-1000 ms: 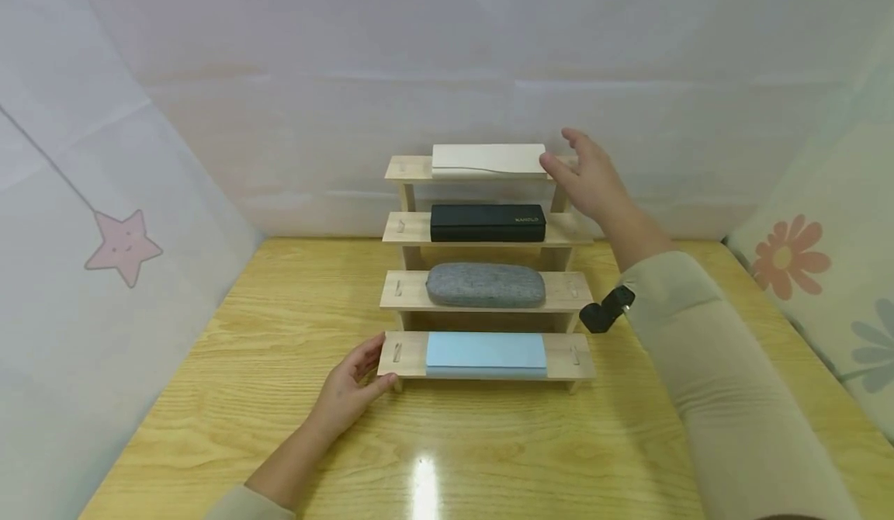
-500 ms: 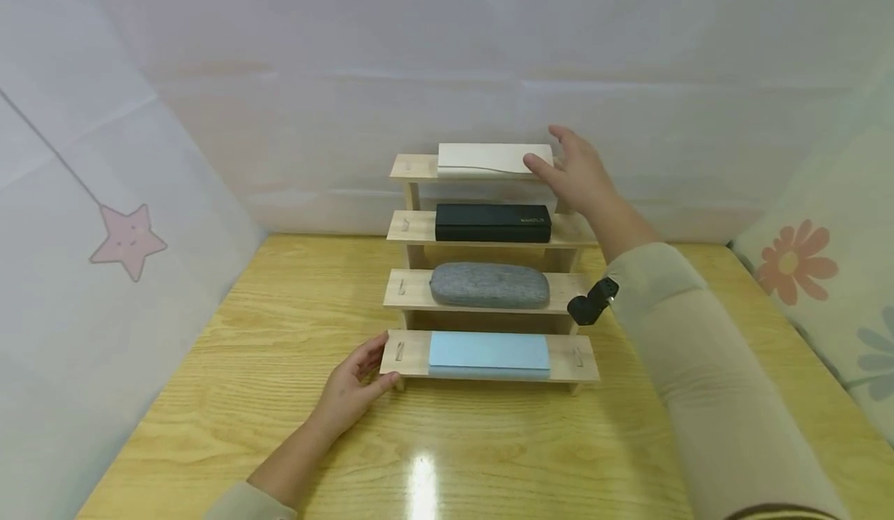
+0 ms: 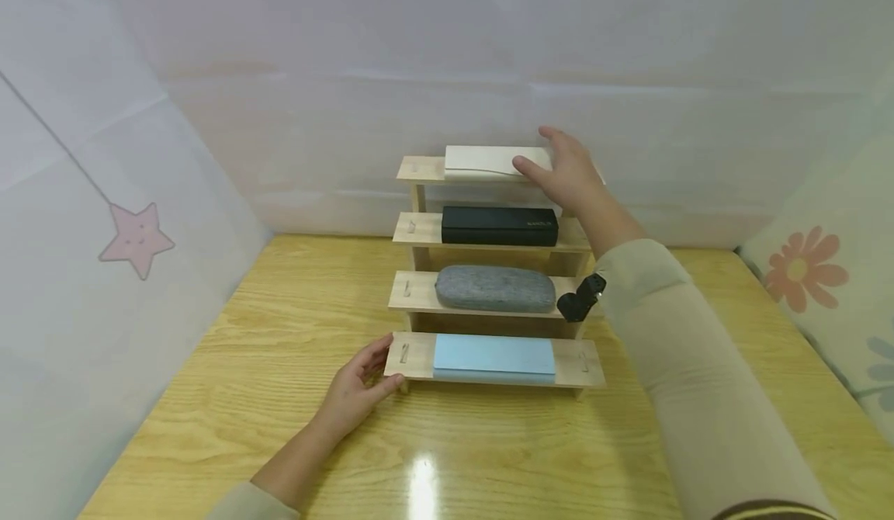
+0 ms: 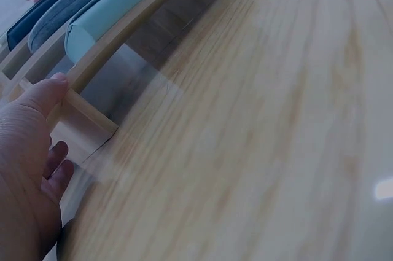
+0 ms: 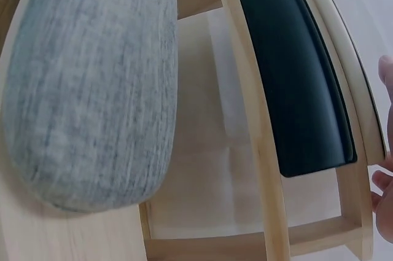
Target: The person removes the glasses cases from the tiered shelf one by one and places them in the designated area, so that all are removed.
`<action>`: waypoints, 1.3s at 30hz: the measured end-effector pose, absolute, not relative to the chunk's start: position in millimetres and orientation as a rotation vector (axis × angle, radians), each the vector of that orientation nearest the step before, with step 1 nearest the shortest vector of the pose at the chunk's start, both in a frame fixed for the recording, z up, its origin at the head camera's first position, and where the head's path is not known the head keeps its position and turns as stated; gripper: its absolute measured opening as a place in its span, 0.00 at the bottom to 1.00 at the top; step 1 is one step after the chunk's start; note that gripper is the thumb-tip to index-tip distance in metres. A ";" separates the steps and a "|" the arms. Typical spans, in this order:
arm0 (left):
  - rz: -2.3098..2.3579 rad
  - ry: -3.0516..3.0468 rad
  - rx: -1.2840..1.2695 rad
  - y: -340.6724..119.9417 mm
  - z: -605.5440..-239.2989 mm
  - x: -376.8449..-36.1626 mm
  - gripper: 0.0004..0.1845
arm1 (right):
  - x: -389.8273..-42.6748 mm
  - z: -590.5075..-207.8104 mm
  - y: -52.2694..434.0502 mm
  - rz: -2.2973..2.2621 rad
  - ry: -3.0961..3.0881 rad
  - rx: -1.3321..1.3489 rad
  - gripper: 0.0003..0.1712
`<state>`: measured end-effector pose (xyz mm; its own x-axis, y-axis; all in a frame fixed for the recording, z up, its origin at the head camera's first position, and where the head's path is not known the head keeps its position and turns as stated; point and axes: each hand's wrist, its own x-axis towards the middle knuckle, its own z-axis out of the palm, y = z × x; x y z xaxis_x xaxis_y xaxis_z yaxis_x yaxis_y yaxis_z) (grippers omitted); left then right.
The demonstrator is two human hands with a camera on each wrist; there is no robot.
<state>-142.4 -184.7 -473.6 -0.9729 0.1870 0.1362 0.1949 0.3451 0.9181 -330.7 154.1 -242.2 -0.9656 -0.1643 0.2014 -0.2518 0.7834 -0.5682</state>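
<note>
Right hand [image 3: 569,171] fingers spread around the right end of the white case [image 3: 489,160] on the top shelf, not clamped yet; pinch squarely, lift straight while left hand [image 3: 356,392], fingers relaxed, steadies the wooden rack [image 3: 419,296].

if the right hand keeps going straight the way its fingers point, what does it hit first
Most likely the white case on the rack's top shelf. The right hand points left at that case's right end and looks about level with it, though depth is hard to judge.

White case [image 3: 489,160] flat (top shelf [image 3: 419,169]).
</note>
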 end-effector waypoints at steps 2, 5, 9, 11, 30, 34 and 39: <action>-1.758 -2.569 -0.364 -183.8 -473.1 -142.5 0.37 | -331.1 -242.3 153.2 0.925 -2.842 0.330 0.50; -1.763 -2.567 -0.364 -182.7 -472.4 -142.3 0.37 | -331.3 -242.3 151.4 0.911 -2.862 0.331 0.51; -1.763 -2.571 -0.361 -181.4 -470.9 -141.3 0.37 | -331.7 -242.4 150.3 0.875 -2.887 0.341 0.51; -1.764 -2.575 -0.351 -180.8 -470.5 -141.2 0.37 | -332.2 -242.3 150.1 0.862 -2.897 0.349 0.51; -1.750 -2.573 -0.354 -180.5 -471.0 -140.9 0.37 | -332.9 -245.5 149.3 0.772 -2.878 0.374 0.50; -1.754 -2.565 -0.361 -180.3 -471.0 -141.1 0.37 | -333.3 -246.6 149.7 0.778 -2.862 0.372 0.51; -1.751 -2.563 -0.360 -179.2 -471.7 -141.4 0.37 | -334.1 -248.6 150.1 0.793 -2.849 0.361 0.51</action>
